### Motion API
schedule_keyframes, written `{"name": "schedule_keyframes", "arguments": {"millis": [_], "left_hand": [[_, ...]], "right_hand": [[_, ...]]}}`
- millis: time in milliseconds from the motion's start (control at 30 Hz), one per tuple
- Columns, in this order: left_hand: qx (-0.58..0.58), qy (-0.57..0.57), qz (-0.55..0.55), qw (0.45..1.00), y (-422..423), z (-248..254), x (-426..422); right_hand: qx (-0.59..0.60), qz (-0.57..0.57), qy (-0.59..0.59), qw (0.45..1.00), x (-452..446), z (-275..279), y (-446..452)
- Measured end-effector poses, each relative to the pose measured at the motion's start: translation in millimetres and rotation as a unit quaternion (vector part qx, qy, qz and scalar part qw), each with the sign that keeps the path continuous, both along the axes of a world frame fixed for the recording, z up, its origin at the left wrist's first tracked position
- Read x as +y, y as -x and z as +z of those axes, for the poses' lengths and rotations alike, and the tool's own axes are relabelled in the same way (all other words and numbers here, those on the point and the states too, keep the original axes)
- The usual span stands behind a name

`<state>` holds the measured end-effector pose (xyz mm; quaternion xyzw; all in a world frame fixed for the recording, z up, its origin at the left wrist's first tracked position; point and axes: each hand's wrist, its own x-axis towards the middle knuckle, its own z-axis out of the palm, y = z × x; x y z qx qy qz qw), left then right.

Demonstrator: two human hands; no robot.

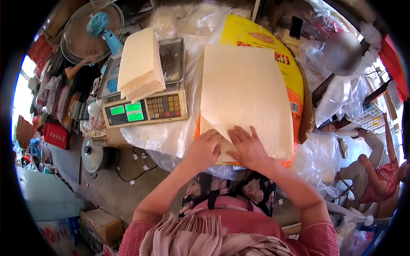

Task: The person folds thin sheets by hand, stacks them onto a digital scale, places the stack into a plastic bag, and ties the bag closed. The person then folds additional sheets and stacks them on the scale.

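In the head view, a stack of thin cream-coloured sheets (245, 89) lies on a yellow and orange printed bag (294, 81). The near left corner of its top sheet is turned back in a slanting crease, baring the layer below. My left hand (204, 148) is at that corner, fingers bent and pressed together on the sheet edge. Just right of the crease, my right hand (248, 147) rests on the near edge with its fingers spread and the thumb apart. The two hands almost touch. Parts of the near edge are hidden under them.
Left of the stack, a folded bundle of similar sheets (141, 64) sits on a digital scale (145, 109) with lit green displays. Behind it stands a fan (92, 32). A lidded pot (93, 155) is on the floor at left. Another person (380, 179) sits at far right.
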<state>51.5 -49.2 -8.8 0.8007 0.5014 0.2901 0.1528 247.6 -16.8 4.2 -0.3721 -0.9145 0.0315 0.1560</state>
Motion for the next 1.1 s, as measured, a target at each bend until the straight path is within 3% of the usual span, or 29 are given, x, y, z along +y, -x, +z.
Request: {"name": "schedule_keyframes", "arguments": {"millis": [33,100,167,233,367,467,500,567,600,700,733,833,933,967,1033,1100], "left_hand": [[0.042,-0.015,-0.003,0.999,-3.9,-4.0,0.7],[0.062,-0.019,-0.004,0.998,-6.0,-10.2,-1.6],[0.088,-0.043,0.008,0.995,-9.9,-15.0,-1.4],[0.088,-0.037,0.002,0.995,-9.0,-17.3,-1.5],[0.031,0.013,-0.014,0.999,-1.9,-18.0,2.4],[-0.194,0.124,0.11,0.967,-3.6,11.7,4.9],[-0.159,0.037,0.091,0.982,-2.2,14.6,10.5],[-0.086,-0.137,0.052,0.985,4.7,20.6,23.1],[0.049,-0.171,0.019,0.984,12.9,31.5,23.7],[-0.121,-0.013,-0.176,0.977,44.3,-12.7,34.6],[-0.163,0.049,-0.132,0.976,43.9,-9.7,29.0],[-0.268,0.201,-0.005,0.942,44.9,-0.8,18.8],[-0.347,0.269,0.075,0.895,47.7,-13.8,27.6],[-0.349,0.258,0.102,0.895,44.3,-8.9,30.6],[-0.353,0.234,0.154,0.893,33.3,4.8,37.5],[-0.267,0.16,0.232,0.922,27.4,-9.2,43.2]], "right_hand": [[-0.047,0.008,-0.023,0.999,7.8,-1.4,-5.1],[0.028,-0.054,0.016,0.998,40.0,23.9,-25.3],[0.126,-0.096,-0.161,0.974,57.6,90.3,-35.7],[0.177,-0.162,-0.218,0.946,42.3,157.4,-35.4],[0.054,-0.034,-0.241,0.968,12.8,130.0,-46.0],[-0.006,0.025,-0.158,0.987,-11.7,81.4,-47.3],[-0.007,0.05,-0.138,0.989,-19.1,72.4,-49.0],[0.029,0.065,0.036,0.997,-37.1,69.1,-56.2],[0.062,0.075,0.116,0.989,-39.0,77.0,-61.5],[0.17,0.069,0.379,0.907,-32.5,116.3,-96.5],[0.27,0.076,0.42,0.863,-21.4,112.6,-119.2],[0.214,-0.001,0.375,0.902,8.0,90.0,-180.9],[0.137,0.033,0.263,0.955,8.5,49.0,-192.7],[0.35,-0.113,0.269,0.89,-3.2,37.7,-167.3],[0.338,-0.204,0.356,0.847,27.3,-1.5,-174.7],[0.426,-0.237,0.335,0.806,38.8,1.2,-146.0]]}}
